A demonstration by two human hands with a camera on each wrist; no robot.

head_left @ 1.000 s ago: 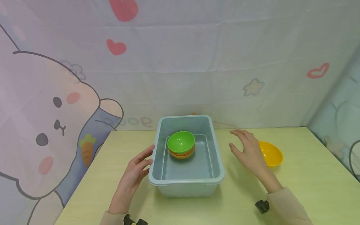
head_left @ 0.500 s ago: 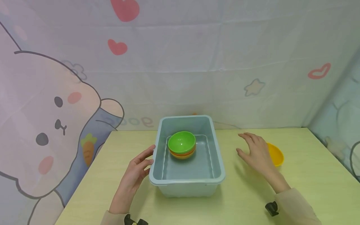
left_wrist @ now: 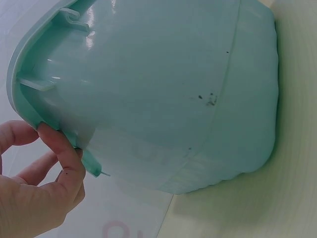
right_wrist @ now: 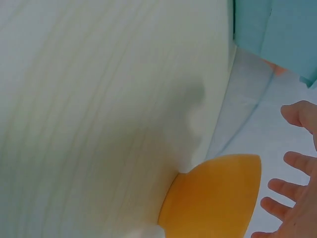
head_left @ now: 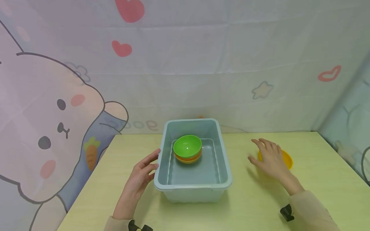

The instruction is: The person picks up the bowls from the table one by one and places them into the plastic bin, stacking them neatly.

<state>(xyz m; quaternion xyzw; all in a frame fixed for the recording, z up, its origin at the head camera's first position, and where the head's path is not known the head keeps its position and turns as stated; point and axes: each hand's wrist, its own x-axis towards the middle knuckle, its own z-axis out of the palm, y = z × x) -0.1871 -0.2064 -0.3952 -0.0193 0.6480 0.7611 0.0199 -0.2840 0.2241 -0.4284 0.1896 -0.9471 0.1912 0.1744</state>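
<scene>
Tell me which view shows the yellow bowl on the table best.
The right wrist view: the yellow bowl shows its whole outer wall and foot, standing on the table. In the head view the right hand covers most of the bowl, leaving only its far rim. The left wrist view shows only the bin.

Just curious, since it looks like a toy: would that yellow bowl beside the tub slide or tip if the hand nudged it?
The yellow bowl looks like thin, glossy plastic, so probably light and stiff. It stands on a narrow foot on the smooth table, so a nudge from the right hand would likely slide it; a push on the rim might tip it.
</scene>
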